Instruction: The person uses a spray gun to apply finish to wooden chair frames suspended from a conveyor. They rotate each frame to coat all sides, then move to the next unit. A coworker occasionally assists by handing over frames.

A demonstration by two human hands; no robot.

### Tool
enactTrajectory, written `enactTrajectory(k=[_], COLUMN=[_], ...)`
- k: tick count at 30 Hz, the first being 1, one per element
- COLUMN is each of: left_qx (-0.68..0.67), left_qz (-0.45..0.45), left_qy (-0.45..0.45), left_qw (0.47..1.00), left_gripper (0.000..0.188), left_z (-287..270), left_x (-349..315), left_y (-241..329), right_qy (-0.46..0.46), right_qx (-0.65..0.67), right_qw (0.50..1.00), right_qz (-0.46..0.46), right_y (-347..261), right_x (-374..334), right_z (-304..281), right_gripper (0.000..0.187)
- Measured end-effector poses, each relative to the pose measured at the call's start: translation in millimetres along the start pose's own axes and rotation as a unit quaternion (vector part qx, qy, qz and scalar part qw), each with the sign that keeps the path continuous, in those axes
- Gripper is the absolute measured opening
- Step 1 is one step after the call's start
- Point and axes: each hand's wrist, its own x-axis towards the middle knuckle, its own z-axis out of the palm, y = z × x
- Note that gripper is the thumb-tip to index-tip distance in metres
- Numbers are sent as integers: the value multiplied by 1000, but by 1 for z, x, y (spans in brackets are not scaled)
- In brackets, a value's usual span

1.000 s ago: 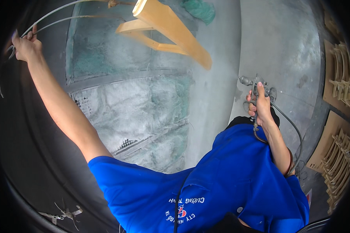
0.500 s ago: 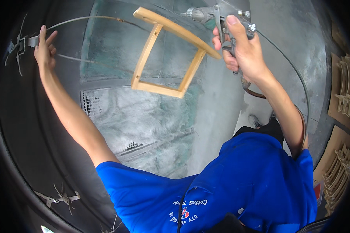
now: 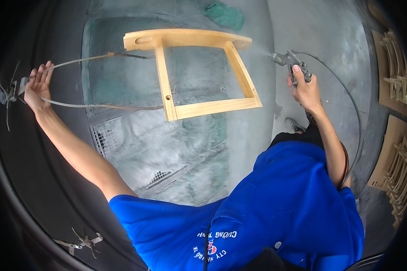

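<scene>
My right hand (image 3: pixel 306 90) is wrapped round a metal spray gun (image 3: pixel 294 63), thumb on top, with its nozzle pointing left and a faint mist in front of it. To the left of the nozzle hangs a pale wooden frame (image 3: pixel 187 38), with a curved, slotted top rail, two side pieces and a lower rail. Two thin metal rods (image 3: pixel 90 106) reach its left side. At their far left end my left hand (image 3: pixel 40 88) lies against the metal bracket (image 3: pixel 20 86), fingers stretched out and apart. How the rods meet the frame is partly hidden.
A long dark rail (image 3: pixel 36 167) runs down the left, carrying another wire hanger (image 3: pixel 81 244). Behind the frame are a dusty panel with grilles (image 3: pixel 160 175) and a green cloth (image 3: pixel 224 16). Thin wooden parts (image 3: pixel 400 180) lie stacked on cardboard at right. A hose (image 3: pixel 355 104) trails from the gun.
The wooden frame has turned, its top rail now nearly level. The spray gun has moved right and down, away from the frame, and mist shows. My left hand has shifted slightly left and down.
</scene>
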Motion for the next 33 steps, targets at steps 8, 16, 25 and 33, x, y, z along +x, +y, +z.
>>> enactTrajectory(k=[8, 16, 25, 33], left_qx=[-53, -53, 25, 8], left_qz=[8, 25, 92, 166], left_qy=[46, 51, 46, -13], left_qw=[998, 997, 994, 986], left_gripper=[30, 25, 37, 39], left_z=[12, 33, 57, 79], left_x=[-1, -20, -31, -36], left_y=[3, 9, 3, -25], right_qy=[40, -105, -44, -132], right_qx=[-3, 192, -218, -542], right_qw=[999, 970, 961, 626], right_qz=[-17, -108, -166, -544], right_y=[-35, -94, -152, -300], right_x=[-30, -59, -58, -42], right_z=[10, 59, 55, 201], right_gripper=[51, 45, 45, 54])
